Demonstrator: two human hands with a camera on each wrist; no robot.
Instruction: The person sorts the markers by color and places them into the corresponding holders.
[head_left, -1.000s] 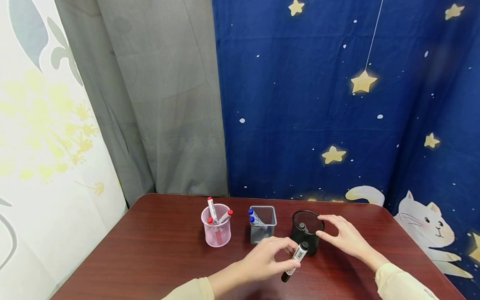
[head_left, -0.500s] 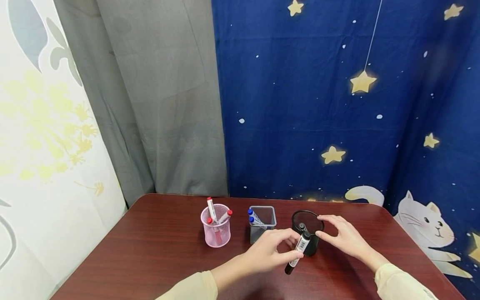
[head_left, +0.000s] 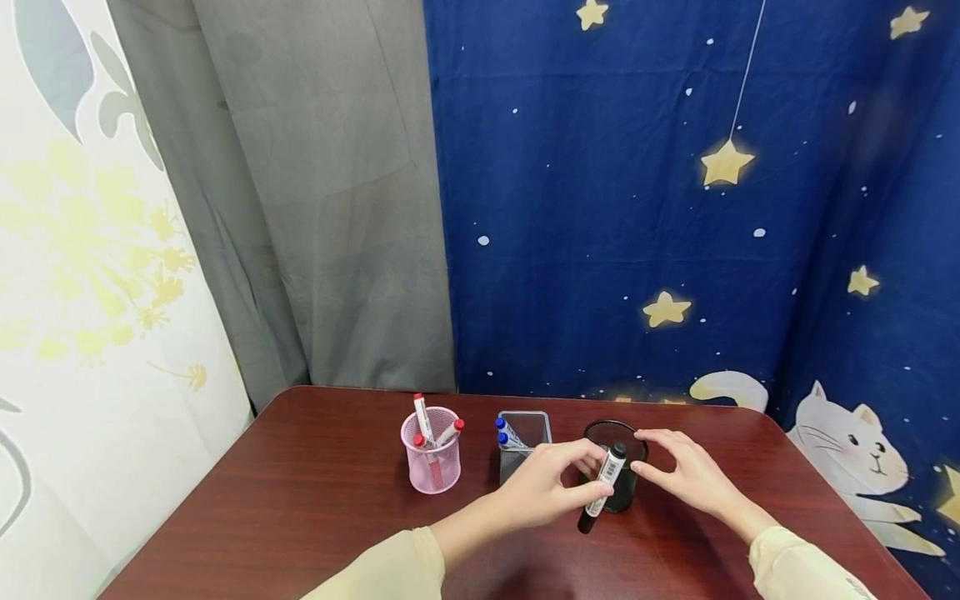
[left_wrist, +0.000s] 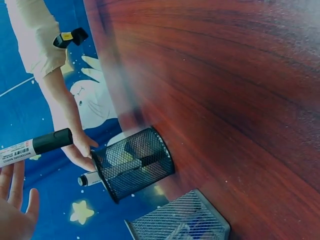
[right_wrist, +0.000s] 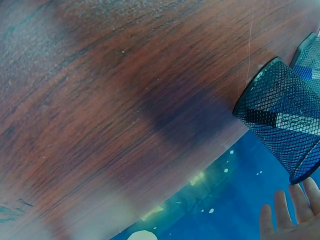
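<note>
My left hand [head_left: 551, 485] pinches a black-capped whiteboard marker [head_left: 606, 479] between thumb and fingers. The marker is tilted, cap end up, and overlaps the front of a round black mesh pen cup [head_left: 623, 492] in the head view. At the cup's right side, my right hand [head_left: 688, 473] touches the rim with extended fingers and thumb apart. Inside that cup stands another black marker [left_wrist: 91, 178], its end poking past the rim in the left wrist view. In the right wrist view, straight fingertips meet the cup's rim [right_wrist: 300, 176].
Left of the black cup stands a square grey mesh holder [head_left: 510, 468] with blue-capped markers [head_left: 507, 432]. Farther left is a pink mesh cup [head_left: 422, 471] with several red-capped markers [head_left: 422, 412]. All stand on a reddish-brown table [head_left: 315, 492]; curtains hang behind its far edge.
My left hand has moved up and slightly right with the marker, bringing its cap over the black cup's front rim in the head view. My right hand has stayed at the rim.
</note>
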